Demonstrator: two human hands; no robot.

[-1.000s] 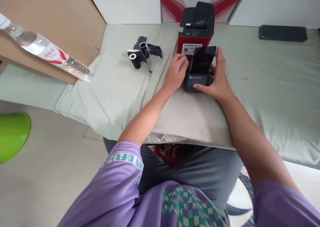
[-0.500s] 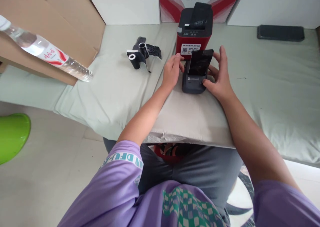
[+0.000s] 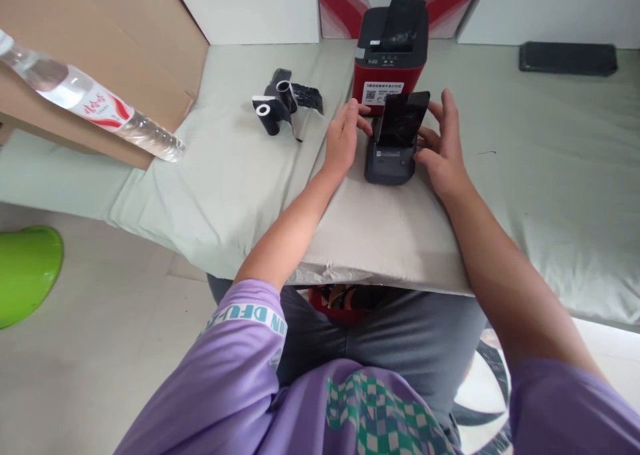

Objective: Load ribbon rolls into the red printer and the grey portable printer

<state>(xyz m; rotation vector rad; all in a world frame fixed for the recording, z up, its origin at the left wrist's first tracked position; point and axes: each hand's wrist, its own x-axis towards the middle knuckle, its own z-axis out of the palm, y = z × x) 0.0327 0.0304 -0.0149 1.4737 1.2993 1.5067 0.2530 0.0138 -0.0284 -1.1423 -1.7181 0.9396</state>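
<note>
Shifted a touch since a second ago — right hand (image 3: 443, 151) off the front face, now spread loosely along the right flank of the small grey printer (image 3: 390, 161), thumb near its front corner. Left hand (image 3: 344, 138) flat against the left flank, fingers open, not clamped. Lid (image 3: 403, 117) up, tilted back. Printer near the bench's middle, just before the red printer (image 3: 390, 51) — close behind, crowding the lid. Black ribbon rolls (image 3: 283, 105) left, bottle (image 3: 85, 101) at the left edge, dark bar (image 3: 567, 58) far right corner.
</note>
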